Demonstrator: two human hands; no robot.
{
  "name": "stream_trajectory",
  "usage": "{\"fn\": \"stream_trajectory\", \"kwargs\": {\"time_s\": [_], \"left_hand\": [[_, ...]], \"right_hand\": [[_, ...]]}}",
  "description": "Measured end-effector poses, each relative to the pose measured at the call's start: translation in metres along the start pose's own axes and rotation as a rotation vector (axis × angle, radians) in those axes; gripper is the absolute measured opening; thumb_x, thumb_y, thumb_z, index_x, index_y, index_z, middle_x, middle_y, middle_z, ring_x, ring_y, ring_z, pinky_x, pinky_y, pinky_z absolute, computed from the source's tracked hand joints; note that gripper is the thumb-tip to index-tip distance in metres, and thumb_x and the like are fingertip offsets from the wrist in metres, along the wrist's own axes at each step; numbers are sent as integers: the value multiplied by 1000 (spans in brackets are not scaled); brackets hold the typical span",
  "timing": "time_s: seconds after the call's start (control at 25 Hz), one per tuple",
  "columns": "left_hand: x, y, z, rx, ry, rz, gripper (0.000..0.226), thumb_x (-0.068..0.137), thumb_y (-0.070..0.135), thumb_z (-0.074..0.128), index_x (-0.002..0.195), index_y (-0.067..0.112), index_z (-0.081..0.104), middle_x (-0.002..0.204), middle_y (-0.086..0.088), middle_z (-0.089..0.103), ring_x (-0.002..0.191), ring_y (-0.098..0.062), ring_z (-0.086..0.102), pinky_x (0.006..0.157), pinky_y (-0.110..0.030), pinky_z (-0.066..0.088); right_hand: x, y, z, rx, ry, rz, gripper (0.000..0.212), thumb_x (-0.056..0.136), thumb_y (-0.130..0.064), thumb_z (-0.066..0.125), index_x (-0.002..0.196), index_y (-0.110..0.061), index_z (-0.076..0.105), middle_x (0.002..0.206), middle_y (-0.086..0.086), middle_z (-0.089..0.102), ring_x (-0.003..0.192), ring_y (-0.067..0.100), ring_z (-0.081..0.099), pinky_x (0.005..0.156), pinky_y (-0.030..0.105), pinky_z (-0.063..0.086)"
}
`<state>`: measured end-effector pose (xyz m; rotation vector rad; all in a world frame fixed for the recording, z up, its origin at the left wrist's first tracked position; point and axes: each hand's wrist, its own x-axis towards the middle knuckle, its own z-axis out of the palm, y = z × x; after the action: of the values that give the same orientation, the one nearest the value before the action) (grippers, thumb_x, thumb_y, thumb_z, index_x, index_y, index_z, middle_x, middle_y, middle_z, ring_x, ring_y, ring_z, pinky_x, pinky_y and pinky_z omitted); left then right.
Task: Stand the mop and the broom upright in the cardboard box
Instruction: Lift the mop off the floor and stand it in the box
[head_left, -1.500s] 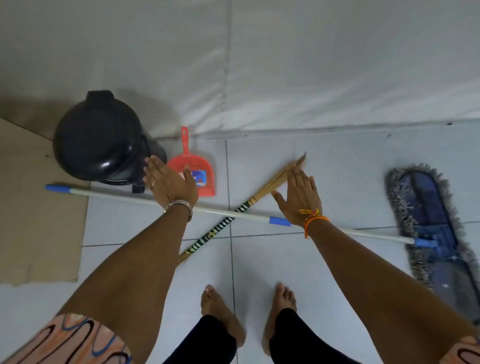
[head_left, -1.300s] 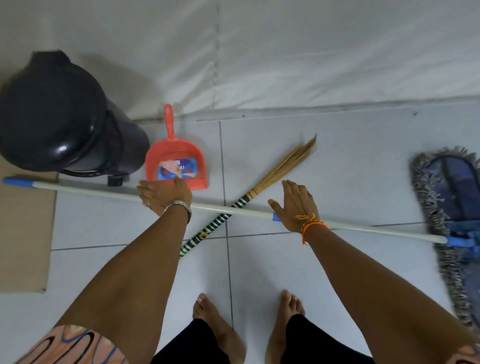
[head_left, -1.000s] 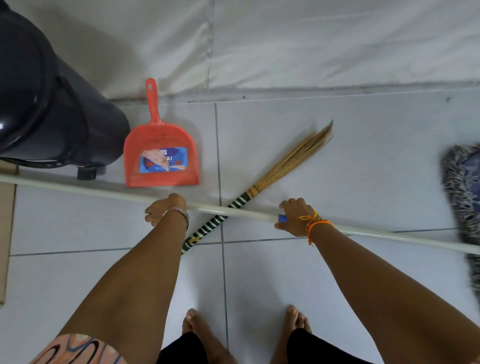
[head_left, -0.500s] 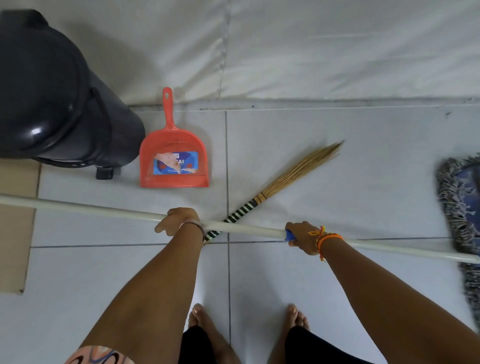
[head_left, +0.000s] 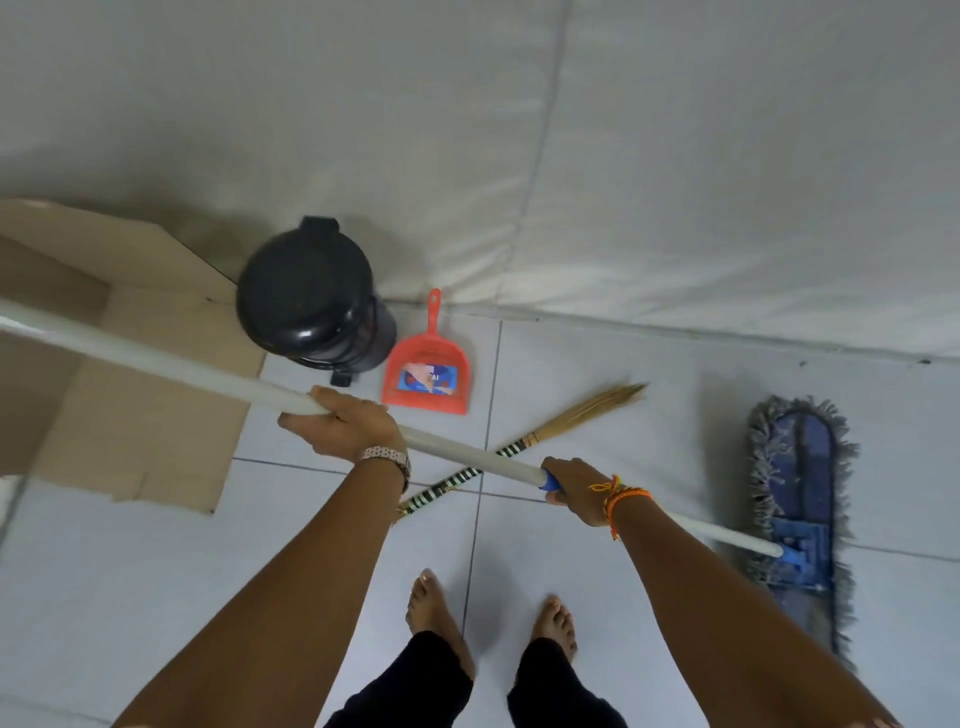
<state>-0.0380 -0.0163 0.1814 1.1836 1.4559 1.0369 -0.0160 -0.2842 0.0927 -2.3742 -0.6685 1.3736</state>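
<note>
The mop has a long white handle (head_left: 156, 364) and a blue fringed head (head_left: 800, 499) that rests on the tiles at the right. My left hand (head_left: 345, 423) grips the handle near its middle. My right hand (head_left: 579, 491) grips it lower, at a blue band. The handle slants up to the left, over the cardboard box (head_left: 104, 364). The broom (head_left: 524, 447), with a black-and-white striped handle and straw bristles, lies on the floor under the mop handle.
A black lidded bin (head_left: 306, 306) stands beside the box. A red dustpan (head_left: 428, 374) lies right of the bin. A white padded wall (head_left: 571, 156) runs behind. My bare feet (head_left: 488, 618) stand on grey floor tiles.
Both hands closed on the mop handle and lifted it off the floor. Its left end has risen over the box while the head stays on the tiles. The view pulled back.
</note>
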Motion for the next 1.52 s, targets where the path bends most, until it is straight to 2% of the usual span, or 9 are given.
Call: {"fn": "stream_trajectory", "kwargs": {"time_s": [0.16,0.24,0.32,0.44,0.52,0.6,0.92,1.04,1.52], "left_hand": [[-62,12,-91,573,-250,-171,82,95,69,37,143,3,43,142,-11,55,106,8,59,105,-25,47],[-103,-3,-143,601,-514,-333,60,108,44,32,148,1,42,154,-17,45,137,-24,49,119,-38,36],[-141,3,-190,611,-584,-78,45,111,21,33,148,-3,42,152,-15,47,140,-30,46,120,-39,33],[-130,226,-73,140,-770,285,48,106,39,36,148,17,43,130,26,63,102,9,64,84,-18,55],[-118,376,-3,-299,-656,473,37,94,42,48,115,12,54,73,15,63,48,-3,54,43,-27,45],[-137,465,13,-347,-775,570,17,92,36,51,98,20,52,59,11,48,39,-13,41,40,-25,38],[-94,539,-50,-344,-1157,660,8,98,26,51,90,28,48,54,11,40,38,-13,32,37,-21,31],[-44,541,-76,-320,-1178,707,11,101,20,50,91,24,47,56,10,40,39,-12,32,37,-22,32],[173,580,-190,-241,-1247,903,12,103,17,49,94,15,42,57,4,44,36,-20,41,38,-27,40]], "right_hand": [[-63,-62,-69,35,119,-125,17,95,-13,55,108,-5,50,93,11,55,78,22,51,72,35,40],[-100,-90,-106,62,198,-164,13,95,-15,56,102,-7,48,87,6,52,69,16,49,68,34,39],[-131,-115,-141,77,267,-195,13,95,-17,56,100,-9,47,86,7,52,69,19,46,68,34,38],[-168,-149,-178,138,320,-245,16,94,-16,58,103,-10,46,86,7,52,74,22,47,70,34,41],[-190,-173,-195,214,348,-290,16,94,-12,58,97,-14,42,82,9,50,72,24,46,70,37,43],[-209,-201,-203,284,370,-348,17,94,-7,56,95,-11,40,78,11,47,71,24,44,68,37,43],[-210,-326,-179,474,480,-407,18,94,3,51,101,-10,42,92,10,43,77,17,44,67,12,51],[-195,-383,-154,487,500,-457,18,95,-1,53,107,-10,44,98,12,47,85,20,44,86,28,50],[-134,-595,-64,422,621,-530,22,90,-8,64,105,5,54,94,22,62,86,32,58,86,44,51]]}}
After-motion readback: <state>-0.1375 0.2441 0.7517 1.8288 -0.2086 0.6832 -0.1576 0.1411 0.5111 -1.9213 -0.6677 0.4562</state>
